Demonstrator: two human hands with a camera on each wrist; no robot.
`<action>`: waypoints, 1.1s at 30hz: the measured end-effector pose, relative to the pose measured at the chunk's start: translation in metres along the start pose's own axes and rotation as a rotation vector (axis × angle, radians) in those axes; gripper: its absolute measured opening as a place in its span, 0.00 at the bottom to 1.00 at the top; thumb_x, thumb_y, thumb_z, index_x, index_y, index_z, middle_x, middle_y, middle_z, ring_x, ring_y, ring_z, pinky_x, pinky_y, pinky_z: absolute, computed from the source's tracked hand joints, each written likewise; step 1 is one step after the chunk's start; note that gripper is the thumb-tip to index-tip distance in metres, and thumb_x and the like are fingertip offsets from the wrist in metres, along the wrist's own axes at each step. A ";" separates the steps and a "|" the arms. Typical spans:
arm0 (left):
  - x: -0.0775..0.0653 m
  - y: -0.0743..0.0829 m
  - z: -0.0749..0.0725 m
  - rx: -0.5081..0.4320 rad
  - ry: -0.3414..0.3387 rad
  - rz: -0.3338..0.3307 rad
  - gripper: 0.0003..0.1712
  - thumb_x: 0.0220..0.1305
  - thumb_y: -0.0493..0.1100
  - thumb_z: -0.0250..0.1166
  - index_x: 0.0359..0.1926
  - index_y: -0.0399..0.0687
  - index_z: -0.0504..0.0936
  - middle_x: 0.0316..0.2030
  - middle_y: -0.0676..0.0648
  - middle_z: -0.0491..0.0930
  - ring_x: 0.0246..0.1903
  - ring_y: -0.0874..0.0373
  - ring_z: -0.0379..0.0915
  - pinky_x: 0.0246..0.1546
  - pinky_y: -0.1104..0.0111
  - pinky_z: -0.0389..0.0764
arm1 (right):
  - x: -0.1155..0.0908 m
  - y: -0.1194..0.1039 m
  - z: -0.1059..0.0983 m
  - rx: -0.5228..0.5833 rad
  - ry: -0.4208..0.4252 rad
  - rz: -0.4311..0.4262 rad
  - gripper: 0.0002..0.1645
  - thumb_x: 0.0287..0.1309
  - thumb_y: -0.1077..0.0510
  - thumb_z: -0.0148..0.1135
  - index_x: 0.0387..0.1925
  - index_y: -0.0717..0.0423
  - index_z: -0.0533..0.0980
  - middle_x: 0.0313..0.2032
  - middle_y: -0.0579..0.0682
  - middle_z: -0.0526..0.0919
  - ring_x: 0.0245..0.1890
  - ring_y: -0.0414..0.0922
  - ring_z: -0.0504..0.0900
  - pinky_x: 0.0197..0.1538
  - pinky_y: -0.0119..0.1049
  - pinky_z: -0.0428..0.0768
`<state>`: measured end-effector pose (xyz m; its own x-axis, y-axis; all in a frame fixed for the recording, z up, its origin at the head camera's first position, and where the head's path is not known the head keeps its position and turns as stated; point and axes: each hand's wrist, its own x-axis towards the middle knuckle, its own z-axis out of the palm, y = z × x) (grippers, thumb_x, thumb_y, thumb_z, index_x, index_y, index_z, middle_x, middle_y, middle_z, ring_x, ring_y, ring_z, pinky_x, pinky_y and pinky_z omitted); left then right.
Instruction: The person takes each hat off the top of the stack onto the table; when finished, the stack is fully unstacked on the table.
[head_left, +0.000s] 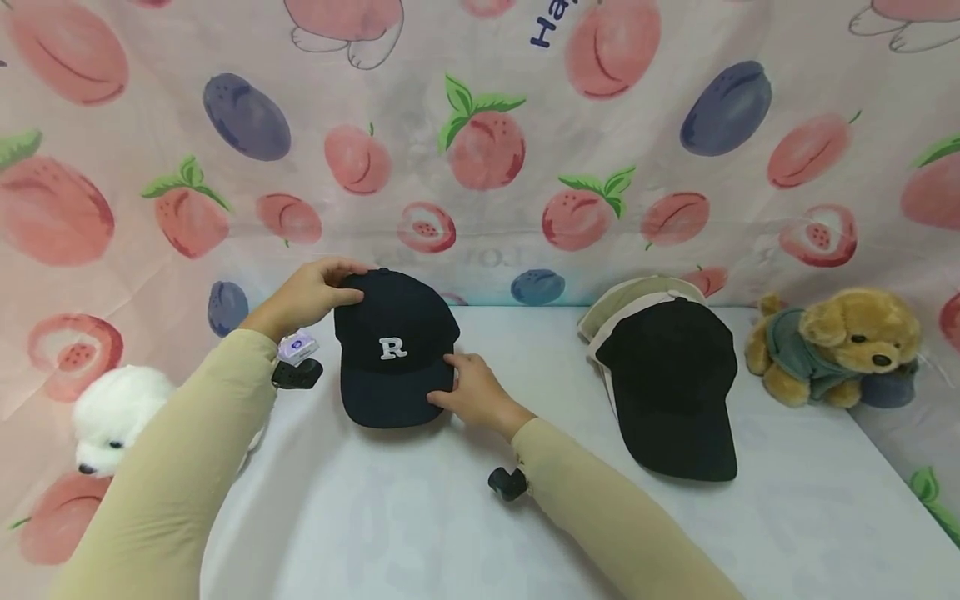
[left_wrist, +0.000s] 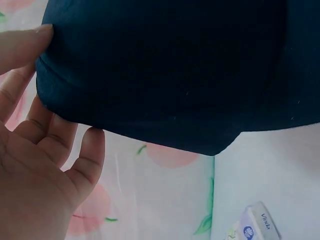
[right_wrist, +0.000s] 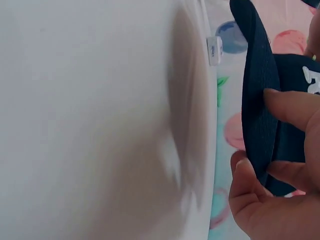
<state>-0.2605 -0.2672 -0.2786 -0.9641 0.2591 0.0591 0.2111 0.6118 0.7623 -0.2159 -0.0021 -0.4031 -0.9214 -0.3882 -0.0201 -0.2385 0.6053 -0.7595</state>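
A navy baseball cap (head_left: 397, 312) with a white letter R on its front faces the head camera, its brim toward the front. My left hand (head_left: 307, 292) grips the crown at its upper left, thumb on the near side; the left wrist view shows the curled fingers (left_wrist: 90, 155) along the cap's edge. With my right hand (head_left: 480, 393) I pinch the right edge of the brim. In the right wrist view the thumb and fingers lie on opposite faces of the brim (right_wrist: 257, 110). The cap casts a shadow on the white tabletop (head_left: 420, 517); its inside is hidden.
To the right, a black cap (head_left: 667, 383) lies over paler caps (head_left: 607, 312). Beyond it sits a brown plush dog (head_left: 832, 346). A white plush toy (head_left: 123, 412) is at the left, partly behind my sleeve. A small tissue pack (head_left: 300, 347) shows by my left wrist. Fruit-print cloth (head_left: 480, 225) hangs behind.
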 end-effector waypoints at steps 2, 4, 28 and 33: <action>0.002 -0.004 -0.002 0.005 0.012 -0.003 0.26 0.68 0.38 0.64 0.66 0.37 0.73 0.60 0.34 0.74 0.58 0.43 0.70 0.64 0.49 0.66 | 0.004 -0.003 0.003 0.002 0.011 0.012 0.44 0.61 0.50 0.69 0.71 0.66 0.63 0.68 0.67 0.61 0.68 0.58 0.65 0.68 0.48 0.65; 0.003 -0.009 -0.002 0.003 0.022 -0.008 0.27 0.69 0.37 0.63 0.66 0.36 0.73 0.61 0.34 0.73 0.58 0.43 0.70 0.64 0.49 0.66 | 0.007 -0.004 0.007 -0.003 0.018 0.019 0.44 0.61 0.50 0.69 0.71 0.66 0.63 0.69 0.67 0.59 0.69 0.59 0.63 0.69 0.48 0.64; 0.025 -0.047 0.000 -0.029 0.036 -0.116 0.25 0.69 0.35 0.61 0.65 0.34 0.70 0.65 0.28 0.66 0.63 0.36 0.62 0.65 0.43 0.62 | 0.038 -0.003 0.035 -0.048 -0.009 0.092 0.45 0.58 0.51 0.73 0.71 0.65 0.64 0.71 0.63 0.59 0.69 0.56 0.64 0.69 0.45 0.64; 0.029 -0.051 -0.001 -0.021 0.030 -0.127 0.25 0.70 0.35 0.60 0.66 0.34 0.69 0.64 0.29 0.67 0.63 0.37 0.63 0.66 0.46 0.62 | 0.043 -0.005 0.040 -0.052 0.000 0.111 0.45 0.59 0.53 0.72 0.71 0.65 0.63 0.71 0.64 0.59 0.69 0.55 0.64 0.69 0.44 0.64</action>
<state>-0.2990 -0.2916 -0.3153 -0.9873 0.1576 -0.0195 0.0840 0.6223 0.7783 -0.2418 -0.0500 -0.4265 -0.9430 -0.3166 -0.1025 -0.1502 0.6799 -0.7177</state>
